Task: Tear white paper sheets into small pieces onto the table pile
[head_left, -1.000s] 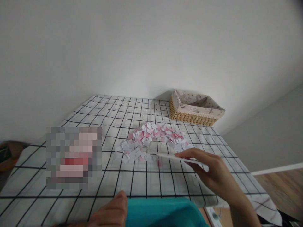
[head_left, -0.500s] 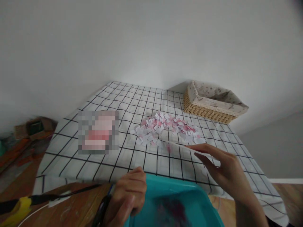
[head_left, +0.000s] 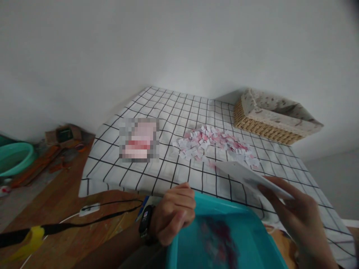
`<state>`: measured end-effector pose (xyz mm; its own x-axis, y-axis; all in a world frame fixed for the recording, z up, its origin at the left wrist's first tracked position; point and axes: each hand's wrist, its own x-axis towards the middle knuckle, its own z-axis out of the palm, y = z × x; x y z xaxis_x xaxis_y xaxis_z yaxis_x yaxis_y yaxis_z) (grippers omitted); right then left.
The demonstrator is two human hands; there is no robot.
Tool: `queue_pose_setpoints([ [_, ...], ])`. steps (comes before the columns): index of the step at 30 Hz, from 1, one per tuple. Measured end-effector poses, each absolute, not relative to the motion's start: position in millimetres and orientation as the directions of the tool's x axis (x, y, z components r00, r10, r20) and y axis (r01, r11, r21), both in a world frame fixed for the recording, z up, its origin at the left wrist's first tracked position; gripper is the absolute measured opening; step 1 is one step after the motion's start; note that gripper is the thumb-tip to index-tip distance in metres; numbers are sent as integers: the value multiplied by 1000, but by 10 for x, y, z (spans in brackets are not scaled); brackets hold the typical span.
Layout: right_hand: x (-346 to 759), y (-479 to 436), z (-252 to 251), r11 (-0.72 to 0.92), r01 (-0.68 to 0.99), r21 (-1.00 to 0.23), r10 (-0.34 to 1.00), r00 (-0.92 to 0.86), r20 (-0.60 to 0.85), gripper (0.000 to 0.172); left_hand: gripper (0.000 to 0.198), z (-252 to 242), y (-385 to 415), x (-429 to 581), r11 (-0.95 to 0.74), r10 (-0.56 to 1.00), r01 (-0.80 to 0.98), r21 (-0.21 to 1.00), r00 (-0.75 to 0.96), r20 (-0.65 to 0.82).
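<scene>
White cloth with a black grid (head_left: 168, 106) spans the middle of the frame, a heap of small white and pink paper scraps (head_left: 196, 144) lying right of centre. At lower right, the right hand (head_left: 298, 209) pinches a flat white card (head_left: 244, 175), its far edge near the heap. At bottom centre, the left hand (head_left: 177, 213) (black band (head_left: 145, 222) on the wrist) curls closed over a teal plastic tub's (head_left: 221, 205) rim.

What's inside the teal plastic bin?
Inside the teal plastic bin are dark-pink and pale scraps, blurred. Whatever lies beneath them is covered; the bin's near end is out of frame.
</scene>
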<state>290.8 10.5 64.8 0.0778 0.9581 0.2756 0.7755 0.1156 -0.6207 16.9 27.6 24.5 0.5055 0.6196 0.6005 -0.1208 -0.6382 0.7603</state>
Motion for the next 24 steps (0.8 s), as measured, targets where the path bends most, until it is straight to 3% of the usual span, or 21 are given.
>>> queue_pose_setpoints([
  [9, 2826, 268, 656, 125, 799, -588, 959, 55, 279, 19, 42, 211, 284, 196, -682, 591, -133, 719, 479, 649],
  [17, 2970, 163, 588, 47, 731, -681, 958, 161, 239, 17, 39, 215, 313, 206, -685, 596, -112, 720, 482, 642],
  [24, 2966, 127, 599, 20, 775, -631, 957, 168, 238, 19, 35, 221, 306, 198, -722, 546, -139, 677, 487, 682],
])
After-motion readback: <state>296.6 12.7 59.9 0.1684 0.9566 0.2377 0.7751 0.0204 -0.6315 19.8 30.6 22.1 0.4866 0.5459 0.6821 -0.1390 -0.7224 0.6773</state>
